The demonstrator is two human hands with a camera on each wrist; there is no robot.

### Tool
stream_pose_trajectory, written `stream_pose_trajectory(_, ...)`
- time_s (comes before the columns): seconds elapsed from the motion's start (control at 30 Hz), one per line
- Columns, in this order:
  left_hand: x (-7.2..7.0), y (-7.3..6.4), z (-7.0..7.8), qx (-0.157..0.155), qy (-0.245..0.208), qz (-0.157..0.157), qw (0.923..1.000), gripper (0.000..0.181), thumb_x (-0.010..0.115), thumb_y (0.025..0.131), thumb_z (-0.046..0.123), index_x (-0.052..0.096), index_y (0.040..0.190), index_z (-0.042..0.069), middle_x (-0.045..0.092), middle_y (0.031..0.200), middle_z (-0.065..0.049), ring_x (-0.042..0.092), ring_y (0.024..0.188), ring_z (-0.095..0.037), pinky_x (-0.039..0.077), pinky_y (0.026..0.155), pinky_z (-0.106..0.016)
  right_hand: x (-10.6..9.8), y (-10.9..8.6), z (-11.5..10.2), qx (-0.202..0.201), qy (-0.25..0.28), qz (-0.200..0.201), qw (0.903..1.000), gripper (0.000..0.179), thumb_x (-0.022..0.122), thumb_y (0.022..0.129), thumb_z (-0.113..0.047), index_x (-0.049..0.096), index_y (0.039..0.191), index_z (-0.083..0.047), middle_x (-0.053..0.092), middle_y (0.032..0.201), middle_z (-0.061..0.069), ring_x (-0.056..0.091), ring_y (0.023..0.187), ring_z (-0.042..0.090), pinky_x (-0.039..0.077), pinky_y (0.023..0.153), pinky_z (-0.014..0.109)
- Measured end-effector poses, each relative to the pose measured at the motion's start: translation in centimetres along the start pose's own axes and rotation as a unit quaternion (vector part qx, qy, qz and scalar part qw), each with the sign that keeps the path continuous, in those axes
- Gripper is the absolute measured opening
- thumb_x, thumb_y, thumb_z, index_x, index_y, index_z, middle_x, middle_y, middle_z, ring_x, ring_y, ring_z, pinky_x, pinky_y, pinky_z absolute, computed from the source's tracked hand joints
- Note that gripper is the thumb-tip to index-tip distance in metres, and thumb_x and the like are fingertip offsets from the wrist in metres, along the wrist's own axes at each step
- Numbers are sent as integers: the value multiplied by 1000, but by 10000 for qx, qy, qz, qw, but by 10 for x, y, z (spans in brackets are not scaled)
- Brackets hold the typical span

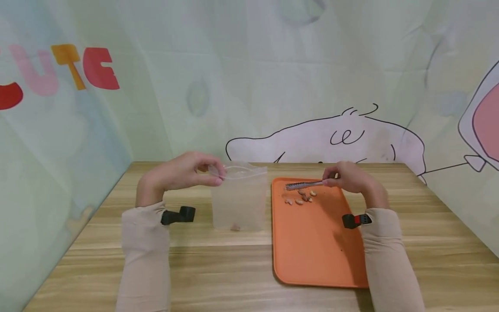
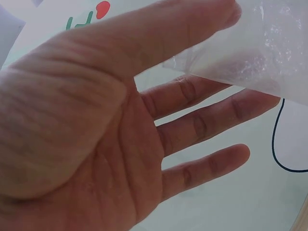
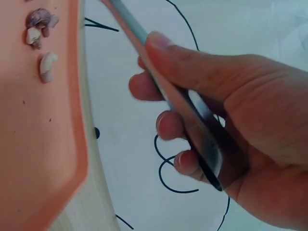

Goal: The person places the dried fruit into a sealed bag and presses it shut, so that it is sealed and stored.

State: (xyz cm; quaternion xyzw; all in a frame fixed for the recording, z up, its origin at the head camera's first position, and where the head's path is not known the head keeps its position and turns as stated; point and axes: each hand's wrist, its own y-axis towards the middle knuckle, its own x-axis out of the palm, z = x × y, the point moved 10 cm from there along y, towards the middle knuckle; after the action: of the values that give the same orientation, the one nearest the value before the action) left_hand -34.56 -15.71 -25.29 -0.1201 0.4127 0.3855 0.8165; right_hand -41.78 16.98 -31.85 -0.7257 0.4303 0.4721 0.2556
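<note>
My left hand (image 1: pixel 191 171) pinches the upper left corner of a translucent zip bag (image 1: pixel 239 201), which stands upright on the table. One small brownish piece (image 1: pixel 235 227) shows through the bag's bottom. In the left wrist view, thumb and fingers lie on either side of the clear plastic (image 2: pixel 284 48). My right hand (image 1: pixel 348 177) grips metal tongs (image 1: pixel 304 185) by the handle end. Their ridged tips point left over several cashews and darker nuts (image 1: pixel 299 202) on an orange tray (image 1: pixel 312 251). Whether the tips hold a nut, I cannot tell.
The wooden table (image 1: pixel 218 277) carries the bag on the left and the tray on the right. A printed curtain (image 1: pixel 249 78) hangs behind the table's far edge and along its sides. Dark specks dot the tray.
</note>
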Motion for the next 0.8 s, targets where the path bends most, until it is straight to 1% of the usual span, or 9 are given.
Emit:
stream_pose_trajectory(0.1,0,-1,1,-14,-33,-30,10000,12,71,95,22,71,105,15,69,102,2,62,96,-18,49,87,-43,-11,-1,-8,-83,219,347,9991,7,68,97,-14,71,94,-8,63,80,1,52,72,19,43,63,32)
stream_pose_trajectory(0.17,0,-1,1,-36,-17,-48,10000,14,71,95,23,71,107,15,69,103,3,62,95,-18,49,86,-42,-21,-3,-17,-238,293,702,9968,7,68,97,-15,71,95,-9,64,82,2,54,72,19,45,63,30)
stream_pose_trajectory(0.3,0,-2,2,-69,31,-71,9999,16,70,96,25,71,109,15,69,103,3,62,93,-18,49,85,-41,-43,-8,-42,-741,165,1462,9863,6,68,97,-14,72,96,-10,68,86,5,60,73,19,49,65,28)
stream_pose_trajectory(0.4,0,-3,2,-69,72,-76,9999,16,70,96,26,71,110,16,69,104,4,62,93,-18,49,85,-42,-54,-13,-62,-1071,71,1838,9771,5,69,97,-13,72,96,-10,69,86,3,63,73,16,50,66,26)
stream_pose_trajectory(0.53,1,-3,2,-89,80,-109,9999,17,70,96,26,71,110,17,69,105,4,62,94,-18,49,85,-43,-64,-21,-90,-1431,35,2120,9667,3,70,96,-13,72,95,-11,69,85,-3,62,71,11,51,65,25)
stream_pose_trajectory(0.63,1,-3,3,-80,89,-128,9998,16,69,96,25,71,110,16,69,106,4,62,95,-18,49,86,-42,-66,-27,-115,-1776,-41,2245,9582,2,71,94,-11,72,94,-12,70,86,-3,64,71,10,52,65,25)
stream_pose_trajectory(0.73,2,-2,4,-44,97,-141,9998,16,69,97,24,71,109,15,69,107,3,61,96,-18,49,86,-41,-64,-29,-136,-2134,-64,2226,9512,6,73,92,-7,72,95,-13,71,87,-2,65,74,10,54,68,25)
stream_pose_trajectory(0.8,3,-2,5,-50,76,-154,9998,16,69,97,24,71,110,15,69,106,3,61,96,-19,49,86,-42,-60,-28,-146,-2314,-32,2138,9491,7,73,91,-6,73,95,-13,72,88,-2,66,76,9,55,70,26)
